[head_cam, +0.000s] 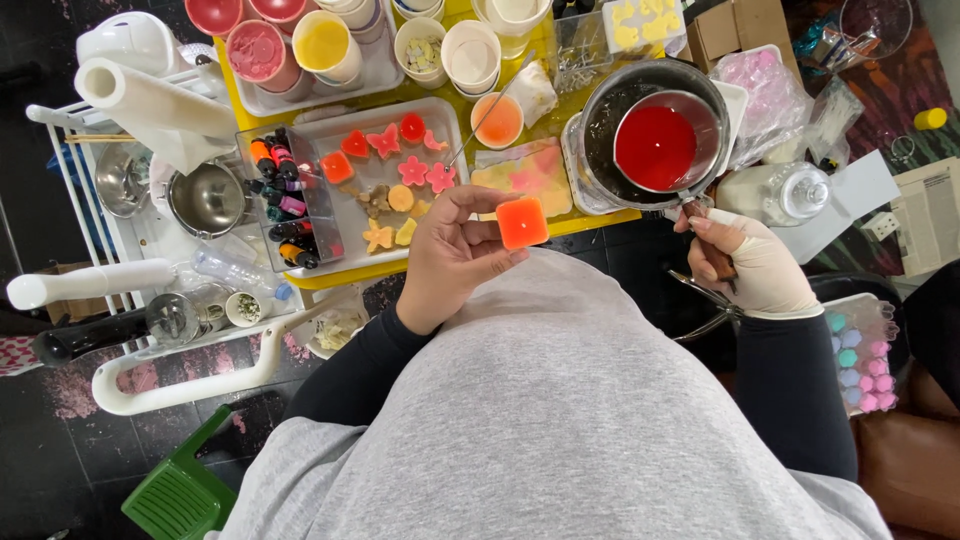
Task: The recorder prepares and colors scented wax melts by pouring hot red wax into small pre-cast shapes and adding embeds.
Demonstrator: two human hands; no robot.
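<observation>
Fingers of the left hand [450,255] pinch a small square orange-red wax block [522,222] by its left edge and underside, holding it up just in front of the yellow worktop [330,272]. The right hand [762,270], in a pale glove, is closed around the brown wooden handle [716,255] of a small metal saucepan of red liquid wax [657,147], which sits inside a larger dark pot [610,120] to the right of the block. Beyond the block lies a clear plastic tray [450,115] with pink, red and yellow wax flowers, hearts and butterflies, and left of that a clear box of small dye bottles [285,200]. The block looks light and stiff, but likely smooth and easy to dent or smear if warm, so a gentle pinch across opposite flat sides seems safest. The saucepan seems heavier, hot and liable to slop, best kept level by its handle.
</observation>
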